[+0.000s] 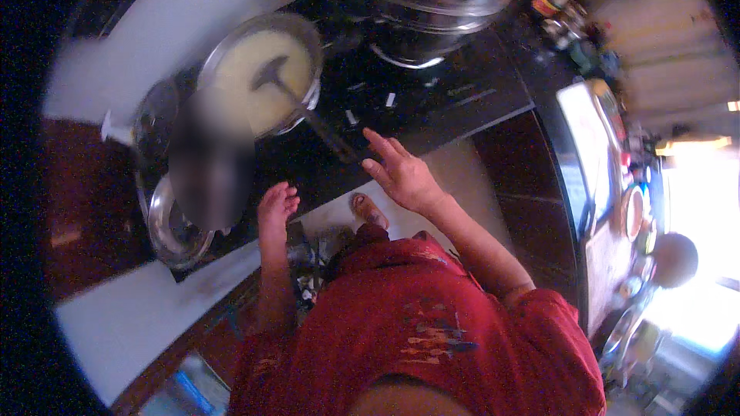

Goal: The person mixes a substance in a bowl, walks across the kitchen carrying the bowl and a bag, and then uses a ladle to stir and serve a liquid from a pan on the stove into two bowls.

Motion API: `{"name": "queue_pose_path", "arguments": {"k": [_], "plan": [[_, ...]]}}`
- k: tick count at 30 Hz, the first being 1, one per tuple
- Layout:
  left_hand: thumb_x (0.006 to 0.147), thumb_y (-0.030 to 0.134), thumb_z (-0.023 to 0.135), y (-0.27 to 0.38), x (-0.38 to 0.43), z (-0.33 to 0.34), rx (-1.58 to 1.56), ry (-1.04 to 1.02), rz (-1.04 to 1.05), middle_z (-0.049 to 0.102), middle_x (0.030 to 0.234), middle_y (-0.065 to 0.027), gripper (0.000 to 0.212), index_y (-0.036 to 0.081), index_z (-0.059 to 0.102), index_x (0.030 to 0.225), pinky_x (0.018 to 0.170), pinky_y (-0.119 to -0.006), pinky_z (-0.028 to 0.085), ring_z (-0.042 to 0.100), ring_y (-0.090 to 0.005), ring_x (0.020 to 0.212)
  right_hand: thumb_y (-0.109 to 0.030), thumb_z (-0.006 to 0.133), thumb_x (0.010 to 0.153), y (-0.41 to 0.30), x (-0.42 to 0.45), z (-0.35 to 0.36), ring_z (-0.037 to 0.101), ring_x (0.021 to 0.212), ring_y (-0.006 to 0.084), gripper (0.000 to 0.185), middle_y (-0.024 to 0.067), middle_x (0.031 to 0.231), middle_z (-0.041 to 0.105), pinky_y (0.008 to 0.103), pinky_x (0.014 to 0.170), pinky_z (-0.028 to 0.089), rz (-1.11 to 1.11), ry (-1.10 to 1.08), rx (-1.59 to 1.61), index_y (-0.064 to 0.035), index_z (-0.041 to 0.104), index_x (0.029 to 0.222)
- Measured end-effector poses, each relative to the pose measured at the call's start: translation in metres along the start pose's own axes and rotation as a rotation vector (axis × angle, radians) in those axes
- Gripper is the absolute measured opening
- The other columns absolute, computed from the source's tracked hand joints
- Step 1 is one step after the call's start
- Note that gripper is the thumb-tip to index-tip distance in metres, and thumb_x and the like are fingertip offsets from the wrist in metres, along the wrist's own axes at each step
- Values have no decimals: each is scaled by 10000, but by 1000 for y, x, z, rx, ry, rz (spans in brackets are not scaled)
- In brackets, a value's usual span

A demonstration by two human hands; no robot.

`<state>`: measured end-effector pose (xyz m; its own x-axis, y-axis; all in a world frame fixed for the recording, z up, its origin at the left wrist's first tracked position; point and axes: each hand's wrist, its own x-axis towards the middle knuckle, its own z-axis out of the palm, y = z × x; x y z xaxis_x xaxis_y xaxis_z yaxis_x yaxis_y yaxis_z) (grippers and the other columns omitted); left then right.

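Observation:
A round metal pan point(315, 95) of pale yellow liquid point(277, 43) stands on the black cooktop point(324, 185). Across it lies a long-handled turner point(315, 118), its dark head on the liquid and its handle slanting over the rim towards me. My right hand point(407, 176) hovers by the handle's end with fingers stretched out and thumb apart; it does not appear to grip the handle. My left hand point(278, 203) is raised before the cooktop's front edge, its fingers loosely bent and nothing seen in it. A blurred grey patch hides part of the pan's near left side.
Large shiny metal vessels point(439, 6) stand at the back right of the cooktop. A metal bowl or lid point(173, 225) is at left. Bottles and jars point(558, 3) line the far right, and the right counter point(610, 266) holds several blurred items. Small white bits point(391, 99) lie on the cooktop.

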<state>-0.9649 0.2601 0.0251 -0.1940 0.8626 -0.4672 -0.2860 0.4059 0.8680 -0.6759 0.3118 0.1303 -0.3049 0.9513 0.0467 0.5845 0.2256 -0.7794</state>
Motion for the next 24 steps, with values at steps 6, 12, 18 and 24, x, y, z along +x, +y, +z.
{"name": "queue_pose_path", "arguments": {"k": [6, 12, 18, 24], "plan": [[856, 208, 499, -23, -32, 107, 261, -292, -160, 597, 867, -66, 230, 43, 539, 1012, 638, -253, 453, 570, -139, 711, -310, 490, 838, 42, -111, -64, 528, 905, 372, 477, 179, 1083, 490, 426, 750, 453, 281, 17, -116, -123, 349, 1254], [853, 177, 480, -71, -117, 263, 527, -763, -118, 592, 890, -62, 218, 47, 536, 1019, 658, -255, 449, 563, -134, 721, -331, 503, 821, 83, -272, -106, 551, 886, 353, 477, 170, 1049, 507, 431, 724, 466, 460, 206, -115, -117, 371, 1226], [856, 135, 470, -140, -244, 407, 511, -1072, -254, 587, 884, -74, 195, 27, 531, 1006, 672, -250, 455, 562, -130, 725, -329, 488, 831, 97, -450, -163, 549, 901, 344, 451, 182, 1050, 508, 425, 739, 464, 756, 243, -116, -103, 394, 1209], [844, 165, 484, -210, -338, 504, 749, -1417, -285, 600, 888, -80, 217, 38, 525, 1015, 636, -250, 459, 582, -142, 702, -357, 446, 851, 114, -592, -170, 522, 956, 344, 426, 189, 1063, 514, 420, 806, 436, 1012, 536, -38, -65, 446, 1160]]}}
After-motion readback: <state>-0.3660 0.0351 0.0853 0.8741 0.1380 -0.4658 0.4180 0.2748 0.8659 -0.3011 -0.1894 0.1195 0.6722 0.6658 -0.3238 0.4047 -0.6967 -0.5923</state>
